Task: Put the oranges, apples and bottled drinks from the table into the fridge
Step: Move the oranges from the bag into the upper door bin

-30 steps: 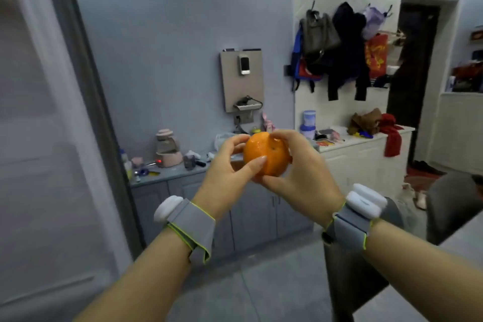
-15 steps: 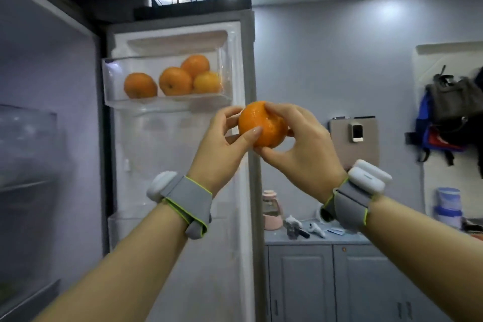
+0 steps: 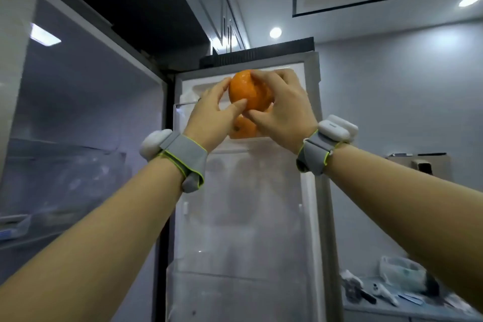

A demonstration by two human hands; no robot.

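Gripping orange [image 3: 248,91]: left hand [image 3: 209,123], right hand [image 3: 283,112].

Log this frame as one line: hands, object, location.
left hand: grips orange | right hand: grips orange | where: raised at top door bin of fridge | bin: another orange visible inside | step: not yet released

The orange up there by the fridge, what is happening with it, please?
A person holds the orange in both hands, the left hand and the right hand each gripping a side, raised at the top door shelf of the open fridge. A second orange lies in that shelf, just below. The held one is not yet released.
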